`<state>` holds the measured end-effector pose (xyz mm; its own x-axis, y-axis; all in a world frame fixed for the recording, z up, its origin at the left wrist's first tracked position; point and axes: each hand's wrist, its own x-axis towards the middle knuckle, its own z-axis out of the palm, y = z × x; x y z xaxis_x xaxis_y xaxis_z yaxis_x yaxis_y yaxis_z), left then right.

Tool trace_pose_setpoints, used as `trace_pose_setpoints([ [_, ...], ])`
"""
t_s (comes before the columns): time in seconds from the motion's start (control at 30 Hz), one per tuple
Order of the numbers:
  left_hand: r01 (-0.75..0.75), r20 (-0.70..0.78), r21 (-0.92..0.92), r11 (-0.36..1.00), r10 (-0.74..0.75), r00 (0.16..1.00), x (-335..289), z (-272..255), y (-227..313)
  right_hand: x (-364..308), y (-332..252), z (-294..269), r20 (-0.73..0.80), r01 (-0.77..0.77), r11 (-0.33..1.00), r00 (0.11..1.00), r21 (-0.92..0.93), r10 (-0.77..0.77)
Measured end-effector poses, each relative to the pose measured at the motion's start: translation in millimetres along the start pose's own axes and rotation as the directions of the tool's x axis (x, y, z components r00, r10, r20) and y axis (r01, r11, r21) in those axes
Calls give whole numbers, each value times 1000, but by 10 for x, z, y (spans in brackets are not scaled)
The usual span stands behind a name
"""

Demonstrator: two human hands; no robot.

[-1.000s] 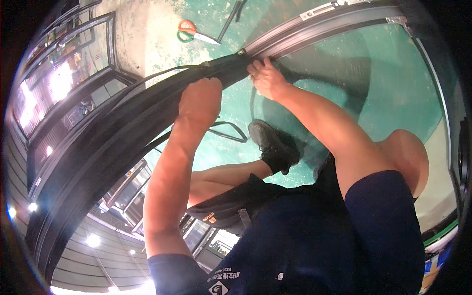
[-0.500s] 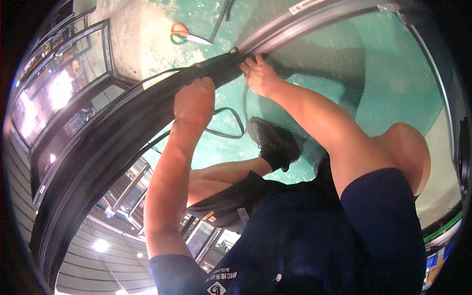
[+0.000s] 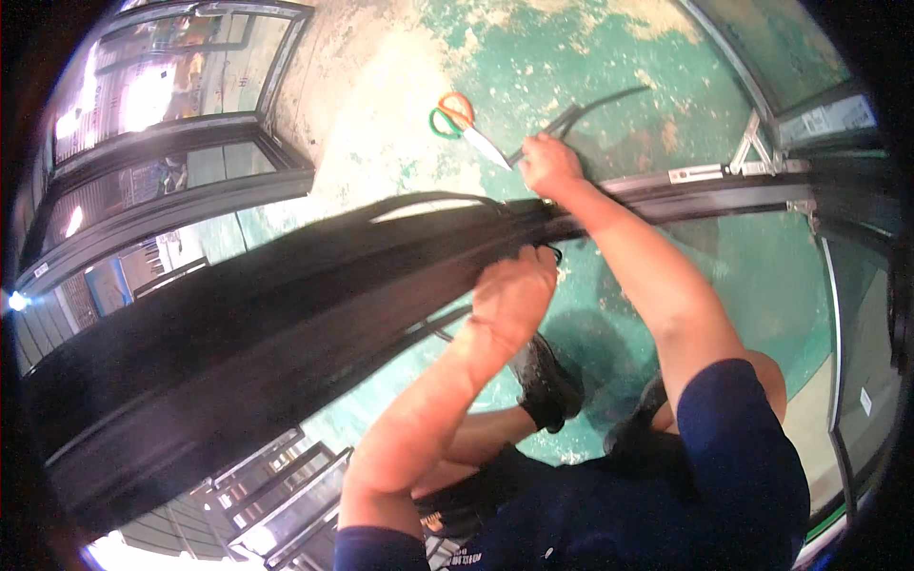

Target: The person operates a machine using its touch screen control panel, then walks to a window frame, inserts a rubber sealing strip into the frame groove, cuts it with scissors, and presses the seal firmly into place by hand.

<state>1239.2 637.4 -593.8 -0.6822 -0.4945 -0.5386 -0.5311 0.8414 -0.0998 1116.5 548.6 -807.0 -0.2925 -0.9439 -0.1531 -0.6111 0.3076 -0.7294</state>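
A long black frame bar [image 3: 286,295] runs from the lower left up to the middle. At its near edge, my left hand [image 3: 514,295] is closed with a small black curl of rubber strip [image 3: 558,255] showing at its fingertips. Beyond the bar, my right hand [image 3: 552,171] reaches down to the floor, its fingers bent and partly hidden beside loose black strips [image 3: 576,116]. Scissors [image 3: 466,124] with one orange and one green handle loop lie just left of this hand, their tips close to its fingers.
A metal hinge arm [image 3: 728,173] is fixed to the frame at the right. Glazed frames [image 3: 171,143] stand at the upper left. My shoe [image 3: 547,381] rests on the worn green floor [image 3: 609,48], below the bar. Another thin strip [image 3: 428,202] bows off the bar's far side.
My right hand has left the bar and reached over it to the floor near the scissors. My left hand has moved right along the bar. The view has shifted.
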Motion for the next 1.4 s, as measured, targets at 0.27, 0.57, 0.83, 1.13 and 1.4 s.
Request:
trace_pose_setpoints([
  [0.27, -62, -303, -9, 998, 56, 951, 68, 325, -36, 517, -230, 594, 88, 71, 961, 995, -268, -49],
  [0.57, -162, -315, -255, 953, 77, 946, 93, 633, -163, 780, 294, -349, 51, -5, 957, 999, 289, -10],
  [0.83, -105, -192, -132, 986, 79, 978, 14, 290, -120, 616, 1194, -2056, -8, -100, 777, 991, 621, 134],
  [1.13, -26, -40, -180, 983, 19, 999, 5, 163, -140, -263, 1452, -1725, -35, -444, 824, 886, -353, 463],
  [1.4, 16, -51, -287, 958, -32, 998, 84, 103, -66, -294, 1436, -1466, -222, -454, 859, 886, -236, 407],
])
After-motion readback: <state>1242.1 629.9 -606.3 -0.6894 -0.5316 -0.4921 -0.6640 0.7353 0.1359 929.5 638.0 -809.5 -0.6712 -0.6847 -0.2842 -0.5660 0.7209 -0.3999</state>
